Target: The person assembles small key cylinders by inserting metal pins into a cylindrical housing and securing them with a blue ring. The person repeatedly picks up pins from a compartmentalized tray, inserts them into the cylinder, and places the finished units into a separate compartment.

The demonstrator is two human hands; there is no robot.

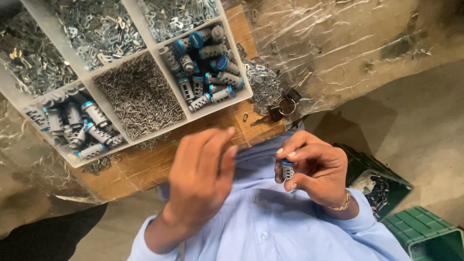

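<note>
In front of the chest: the right hand (314,171) is clenched around a small grey lock cylinder with a blue cap (288,169), held upright between thumb and fingers, just above the light blue shirt (270,217).
Left hand: the left hand (203,176) hangs beside it with fingertips pinched together; whether a tiny part sits between them, I cannot tell.
Risk of dropping: a small piece pinched so lightly could likely slip onto the shirt or the floor, as both hands work off the table (145,164).
Risk of spilling: the divided tray (123,46) stands near the table edge, so a knock by a forearm might tip loose parts out.
Tray, near compartments: blue-capped cylinders (203,72) in one, thin pins (140,94) in the middle, more cylinders (79,125) at the other end.
Tray, far compartments: flat silvery stampings (96,29).
Table beside the tray: a loose heap of plates (263,82) and keys on a ring (282,108).
Floor: green crates (425,234).
</note>
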